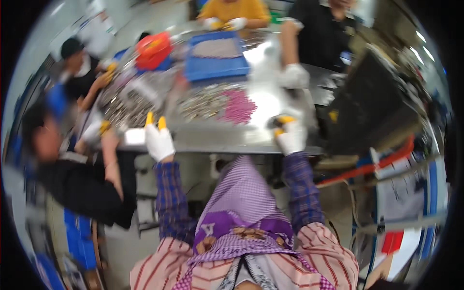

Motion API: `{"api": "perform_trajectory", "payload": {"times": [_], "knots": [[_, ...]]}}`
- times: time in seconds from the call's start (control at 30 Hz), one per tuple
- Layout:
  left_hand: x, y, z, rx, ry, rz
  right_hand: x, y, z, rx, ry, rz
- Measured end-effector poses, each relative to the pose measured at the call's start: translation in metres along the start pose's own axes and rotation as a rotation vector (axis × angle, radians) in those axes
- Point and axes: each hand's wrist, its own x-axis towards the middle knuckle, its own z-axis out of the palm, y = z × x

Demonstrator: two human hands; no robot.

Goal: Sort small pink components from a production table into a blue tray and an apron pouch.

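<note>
My left hand [159,139], in a white glove with yellow fingertips, is at the near edge of the metal table. Two of its fingers stretch out apart, with nothing visible in them. Farther right, my right hand [293,135] wears the same kind of glove. Its fingers curl around a small dark object [277,121], too blurred to name. Between and beyond the hands lie a pile of small metallic pieces [203,102] and, touching it on the right, a heap of small pink pieces [239,106].
A blue tray [217,71] with greyish contents lies at the back. A red container [153,50] and another metallic pile [130,110] are on the left. A large dark panel [374,104] tilts at the right. Several gloved people are around the metal table [217,140].
</note>
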Motion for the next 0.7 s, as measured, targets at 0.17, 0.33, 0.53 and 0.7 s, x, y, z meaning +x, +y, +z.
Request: {"api": "perform_trajectory", "payload": {"times": [0.17,0.33,0.53,0.7], "knots": [[0.025,-0.049,-0.018,0.647,-0.201,-0.304,0.066,0.042,0.022,-0.667,-0.043,0.306],[0.008,-0.061,-0.004,0.447,-0.252,-0.394,0.073,0.054,0.035,-0.558,0.052,0.179],[-0.020,-0.031,0.022,0.171,-0.388,-0.430,0.078,0.066,0.039,-0.515,0.053,0.245],[-0.052,-0.002,0.060,-0.234,-0.603,-0.382,0.080,0.060,0.037,-0.573,0.029,0.286]]}}
